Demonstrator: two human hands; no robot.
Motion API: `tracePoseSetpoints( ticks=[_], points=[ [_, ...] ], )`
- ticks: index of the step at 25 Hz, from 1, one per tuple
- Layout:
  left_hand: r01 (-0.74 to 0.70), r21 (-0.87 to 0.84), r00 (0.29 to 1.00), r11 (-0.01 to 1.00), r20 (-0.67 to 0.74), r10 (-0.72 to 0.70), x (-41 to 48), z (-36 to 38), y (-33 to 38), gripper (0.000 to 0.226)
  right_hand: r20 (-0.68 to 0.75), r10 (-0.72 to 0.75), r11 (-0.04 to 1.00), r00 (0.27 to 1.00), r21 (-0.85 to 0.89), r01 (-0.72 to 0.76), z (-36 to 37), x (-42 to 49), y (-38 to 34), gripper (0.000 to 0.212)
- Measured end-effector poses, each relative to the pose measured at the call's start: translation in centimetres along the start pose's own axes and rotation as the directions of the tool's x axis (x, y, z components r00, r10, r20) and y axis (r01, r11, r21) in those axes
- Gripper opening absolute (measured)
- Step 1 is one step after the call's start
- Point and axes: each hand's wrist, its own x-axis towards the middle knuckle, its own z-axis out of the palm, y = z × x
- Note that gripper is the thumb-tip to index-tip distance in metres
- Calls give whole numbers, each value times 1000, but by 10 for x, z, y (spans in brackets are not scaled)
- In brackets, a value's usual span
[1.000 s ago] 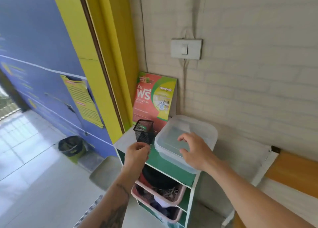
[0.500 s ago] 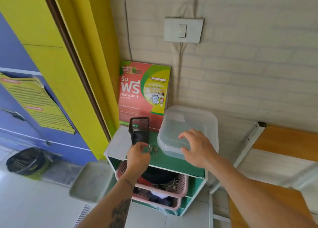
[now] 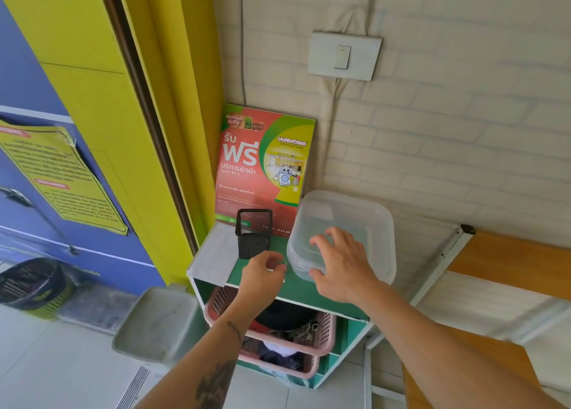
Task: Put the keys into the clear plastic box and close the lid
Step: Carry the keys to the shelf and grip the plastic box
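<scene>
A clear plastic box (image 3: 364, 223) with its lid on sits at the right of a green shelf top (image 3: 296, 288). My right hand (image 3: 343, 266) rests over the box's near left corner, fingers spread on the lid. Just left of the box, my left hand (image 3: 262, 279) is closed around the keys (image 3: 280, 264); only a metal ring and a bit of key show between the fingers. The left hand hovers at the shelf top, in front of a black mesh pen holder (image 3: 253, 232).
A red and green laundry poster (image 3: 262, 167) leans against the brick wall behind the shelf. Pink baskets (image 3: 296, 343) with clothes fill the shelf below. A grey tray (image 3: 157, 322) lies on the floor left, a bin (image 3: 31, 282) further left, a wooden bench (image 3: 509, 263) right.
The view has come closer to the shelf. My left hand has closed on the keys beside the pen holder. My right hand stays on the box lid.
</scene>
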Motion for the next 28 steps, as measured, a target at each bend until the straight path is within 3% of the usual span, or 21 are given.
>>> tracePoseSetpoints(
  ticks=[4,13,19,28],
  points=[
    [116,-179,992,977,70,-105,11,8,2,23,81,20,992,997,-125,-10,-5,17,-14,67],
    [282,-466,959,839,160,-233,22,12,9,3,103,2,971,995,-240,23,-3,34,-26,80],
    [318,-506,948,801,178,-264,27,19,8,11,126,-118,906,985,-393,159,9,37,-20,91],
    [344,-505,939,792,183,-291,31,18,9,12,145,-205,851,968,-461,250,-7,33,-20,79]
  ],
)
